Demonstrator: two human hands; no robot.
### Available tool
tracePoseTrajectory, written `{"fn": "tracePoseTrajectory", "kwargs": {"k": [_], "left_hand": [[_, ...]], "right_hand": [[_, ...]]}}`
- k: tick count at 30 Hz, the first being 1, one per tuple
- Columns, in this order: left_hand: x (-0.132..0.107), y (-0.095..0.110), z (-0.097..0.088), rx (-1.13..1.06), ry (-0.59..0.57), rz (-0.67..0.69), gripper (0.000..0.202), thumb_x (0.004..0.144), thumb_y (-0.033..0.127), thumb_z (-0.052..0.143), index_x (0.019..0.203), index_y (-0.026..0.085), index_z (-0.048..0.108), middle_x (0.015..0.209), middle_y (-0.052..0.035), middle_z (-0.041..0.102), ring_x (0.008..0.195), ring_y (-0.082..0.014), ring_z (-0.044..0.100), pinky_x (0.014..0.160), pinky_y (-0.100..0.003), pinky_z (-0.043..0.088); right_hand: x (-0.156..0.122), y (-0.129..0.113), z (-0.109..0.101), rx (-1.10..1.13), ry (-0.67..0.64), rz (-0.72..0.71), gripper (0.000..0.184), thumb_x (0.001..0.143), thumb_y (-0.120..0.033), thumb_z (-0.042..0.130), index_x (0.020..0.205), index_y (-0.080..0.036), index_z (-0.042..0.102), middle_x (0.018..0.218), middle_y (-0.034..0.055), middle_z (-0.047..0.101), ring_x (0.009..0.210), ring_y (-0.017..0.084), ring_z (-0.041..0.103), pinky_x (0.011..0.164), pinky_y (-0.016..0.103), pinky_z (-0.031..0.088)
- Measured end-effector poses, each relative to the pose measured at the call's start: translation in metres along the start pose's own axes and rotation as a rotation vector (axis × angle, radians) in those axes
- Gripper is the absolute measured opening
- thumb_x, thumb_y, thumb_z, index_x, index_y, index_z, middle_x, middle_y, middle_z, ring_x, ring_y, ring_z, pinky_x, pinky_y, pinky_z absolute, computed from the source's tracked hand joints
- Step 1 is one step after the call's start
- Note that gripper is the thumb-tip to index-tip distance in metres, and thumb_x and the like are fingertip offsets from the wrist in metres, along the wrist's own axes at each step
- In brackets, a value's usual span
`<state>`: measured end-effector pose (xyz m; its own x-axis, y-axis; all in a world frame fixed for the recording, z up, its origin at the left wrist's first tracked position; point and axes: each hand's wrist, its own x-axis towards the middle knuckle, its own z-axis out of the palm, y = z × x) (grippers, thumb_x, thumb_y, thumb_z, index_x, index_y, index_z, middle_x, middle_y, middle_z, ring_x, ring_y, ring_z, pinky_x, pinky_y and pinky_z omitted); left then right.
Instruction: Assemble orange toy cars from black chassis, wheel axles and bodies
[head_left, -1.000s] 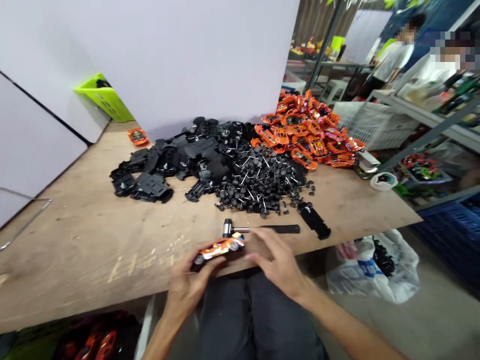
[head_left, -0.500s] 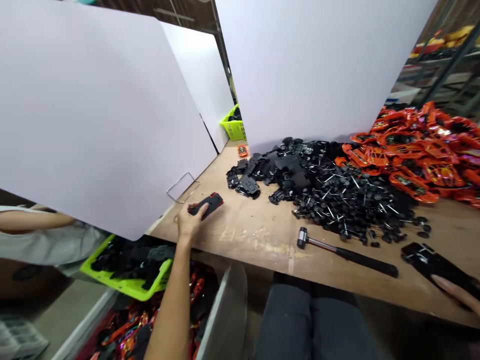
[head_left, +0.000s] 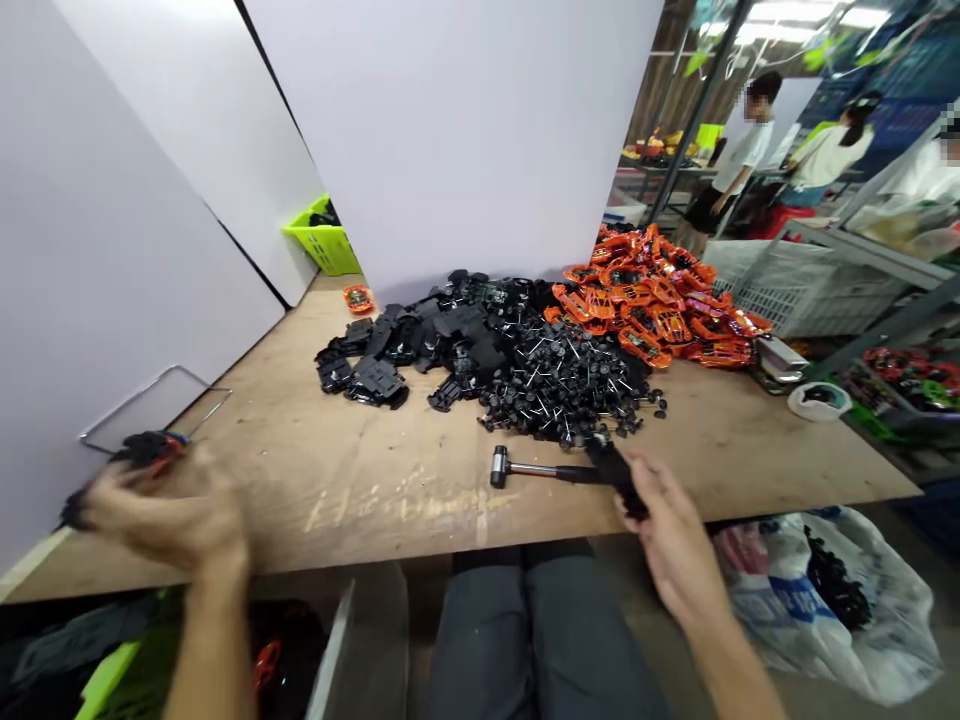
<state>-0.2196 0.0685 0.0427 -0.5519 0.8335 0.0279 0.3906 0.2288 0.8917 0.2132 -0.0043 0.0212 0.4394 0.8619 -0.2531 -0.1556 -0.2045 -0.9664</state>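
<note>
My left hand, smeared by motion, is over the table's left end. Its fingers are closed round a black toy car with red edging, beside a bent wire stand; blur hides the exact grip. At the table's front, my right hand is closed on a black car chassis. The chassis covers the handle end of a small hammer. Just beyond lie a heap of wheel axles and a heap of black chassis.
Shiny orange car shells are piled at the back right. One orange car sits near a yellow-green basket. White panels stand behind. A tape roll lies right. A plastic bag hangs below; people stand beyond.
The view has swung right. My left hand has carried the toy car to the wire stand. My right hand has brought its black chassis inward over the hammer handle.
</note>
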Motion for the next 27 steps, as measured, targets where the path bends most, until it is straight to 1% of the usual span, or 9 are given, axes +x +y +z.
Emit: {"fn": "tracePoseTrajectory", "kwargs": {"k": [1,2,5,7,11,14,18,21,27], "left_hand": [[-0.029,0.01,0.025,-0.098,0.101,-0.014,0.04,0.087,0.057,0.059,0.104,0.021,0.06,0.09,-0.0022,0.074,0.083,-0.0263,0.076,0.065,-0.035,0.058],[-0.061,0.021,0.052,-0.2,0.026,-0.034,0.046,0.082,0.061,0.068,0.103,0.021,0.061,0.089,-0.0042,0.076,0.073,-0.0245,0.075,0.06,-0.034,0.058],[-0.141,0.048,0.119,-0.551,-0.698,-0.252,0.056,0.076,0.066,0.077,0.106,0.02,0.064,0.102,-0.0136,0.08,0.082,-0.0298,0.079,0.075,-0.042,0.065],[-0.167,0.054,0.137,-0.702,-0.746,-0.362,0.051,0.076,0.059,0.082,0.104,0.022,0.06,0.102,-0.0142,0.081,0.089,-0.0306,0.08,0.084,-0.042,0.065],[-0.157,0.041,0.124,-0.626,-0.638,-0.35,0.054,0.073,0.054,0.086,0.105,0.019,0.06,0.087,-0.0113,0.082,0.076,-0.0268,0.08,0.074,-0.038,0.065],[-0.14,0.029,0.106,-0.468,-0.595,-0.296,0.056,0.067,0.056,0.087,0.099,0.016,0.066,0.075,-0.0064,0.077,0.068,-0.0236,0.076,0.066,-0.034,0.064],[-0.13,0.023,0.093,-0.466,-0.489,-0.261,0.051,0.064,0.059,0.086,0.085,0.018,0.064,0.086,-0.0054,0.077,0.085,-0.026,0.078,0.077,-0.038,0.066],[-0.12,0.026,0.078,-0.512,-0.575,-0.301,0.047,0.068,0.056,0.085,0.079,0.02,0.059,0.084,-0.0068,0.079,0.085,-0.0279,0.08,0.083,-0.042,0.065],[-0.104,0.03,0.063,-0.435,-0.585,-0.297,0.047,0.066,0.057,0.086,0.083,0.019,0.064,0.057,0.0011,0.068,0.053,-0.0166,0.068,0.053,-0.023,0.053]], "right_hand": [[-0.009,0.007,0.019,0.007,-0.018,-0.011,0.058,0.088,-0.066,0.068,0.131,-0.028,0.062,0.116,0.0083,0.073,0.077,0.021,0.07,0.056,0.029,0.056],[-0.018,0.013,0.035,-0.011,-0.047,-0.042,0.057,0.092,-0.065,0.063,0.136,-0.028,0.059,0.122,0.0094,0.072,0.081,0.023,0.072,0.059,0.031,0.059],[-0.033,0.018,0.06,-0.194,-0.275,-0.225,0.05,0.103,-0.058,0.05,0.142,-0.028,0.057,0.122,0.01,0.073,0.094,0.025,0.073,0.074,0.035,0.062],[-0.024,0.012,0.056,-0.372,-0.346,-0.395,0.039,0.105,-0.052,0.05,0.132,-0.027,0.066,0.114,0.0088,0.074,0.099,0.025,0.072,0.083,0.035,0.061],[0.028,-0.003,0.035,-0.719,-0.137,-0.744,0.023,0.098,-0.046,0.067,0.101,-0.025,0.075,0.105,0.0092,0.069,0.105,0.029,0.064,0.095,0.043,0.053],[0.064,-0.006,0.028,-0.799,-0.215,-0.796,0.02,0.094,-0.043,0.071,0.091,-0.024,0.075,0.099,0.0083,0.069,0.103,0.029,0.062,0.096,0.046,0.05],[0.097,-0.022,0.016,-0.468,-0.361,-0.36,0.031,0.082,-0.049,0.082,0.092,-0.02,0.076,0.089,0.0056,0.071,0.082,0.021,0.061,0.078,0.036,0.052],[0.125,-0.045,0.001,-0.266,-0.525,-0.04,0.042,0.073,-0.053,0.088,0.088,-0.016,0.076,0.079,0.0038,0.069,0.066,0.015,0.057,0.06,0.028,0.049],[0.15,-0.056,-0.014,-0.21,-0.587,0.035,0.036,0.074,-0.046,0.088,0.086,-0.016,0.074,0.076,0.0023,0.066,0.062,0.011,0.055,0.055,0.024,0.051]]}}
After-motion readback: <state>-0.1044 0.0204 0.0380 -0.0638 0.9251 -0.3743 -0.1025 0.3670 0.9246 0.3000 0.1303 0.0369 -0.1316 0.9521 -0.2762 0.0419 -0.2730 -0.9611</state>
